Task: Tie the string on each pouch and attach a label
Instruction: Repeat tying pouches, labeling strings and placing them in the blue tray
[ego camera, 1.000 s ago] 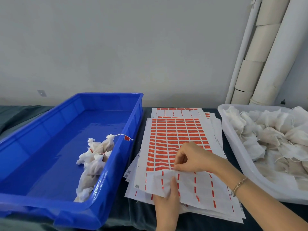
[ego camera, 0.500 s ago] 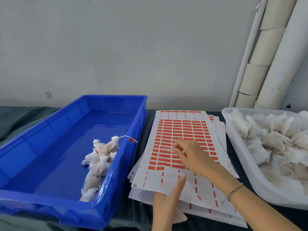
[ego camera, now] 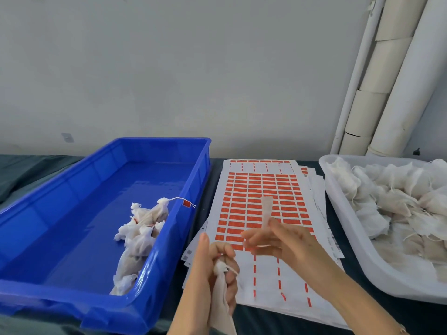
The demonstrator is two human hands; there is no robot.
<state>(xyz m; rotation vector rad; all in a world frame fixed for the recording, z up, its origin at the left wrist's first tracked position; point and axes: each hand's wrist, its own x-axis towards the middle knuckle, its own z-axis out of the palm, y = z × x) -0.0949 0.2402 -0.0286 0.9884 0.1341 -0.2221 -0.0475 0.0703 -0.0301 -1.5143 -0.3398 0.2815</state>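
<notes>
Left of the label sheets point(ego camera: 261, 189): blue bin point(ego camera: 84, 213) is holding finished pouches point(ego camera: 140, 233) | over the sheets' near edge: left hand point(ego camera: 210, 269) is gripping a pouch point(ego camera: 221, 286) by its cinched neck, right hand point(ego camera: 280, 243) is pinching a peeled label point(ego camera: 267, 209) upright | step: labelling, by the look of it; the next move is calling for the label wrapped onto the string point(ego camera: 232, 269) | right of the sheets: white bin point(ego camera: 399, 284) is waiting, full of pouches.

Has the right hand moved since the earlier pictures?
Yes. The right hand has lifted off the label sheet and pinches a peeled label above it.
</notes>
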